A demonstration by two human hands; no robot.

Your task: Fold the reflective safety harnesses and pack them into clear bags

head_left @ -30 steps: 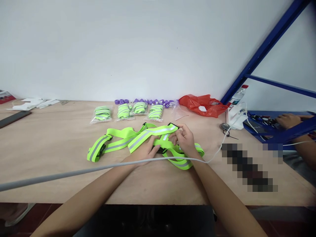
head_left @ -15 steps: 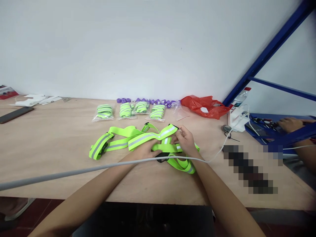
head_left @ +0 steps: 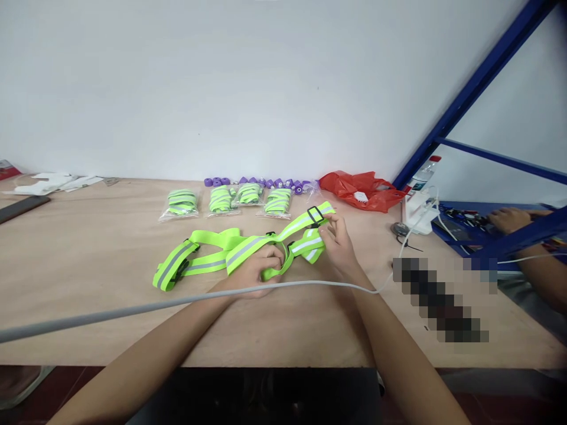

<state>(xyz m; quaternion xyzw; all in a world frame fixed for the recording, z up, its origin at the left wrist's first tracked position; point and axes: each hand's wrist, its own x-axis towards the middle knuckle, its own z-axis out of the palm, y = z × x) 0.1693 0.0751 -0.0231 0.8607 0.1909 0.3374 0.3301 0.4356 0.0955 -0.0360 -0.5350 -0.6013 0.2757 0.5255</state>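
Both hands grip the strap [head_left: 248,251]: left hand [head_left: 257,268] closed at its middle, right hand [head_left: 339,245] pinching at 3 o'clock.

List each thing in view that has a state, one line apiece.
left hand, closed on the reflective belt
right hand, pinching the belt's folded end
reflective belt, unfolded, left part on the table, right end lifted
black slider, threaded on the raised strap
bagged belts, folded, in a row
red bag, crumpled
water bottle, upright, capped
phone, lying flat
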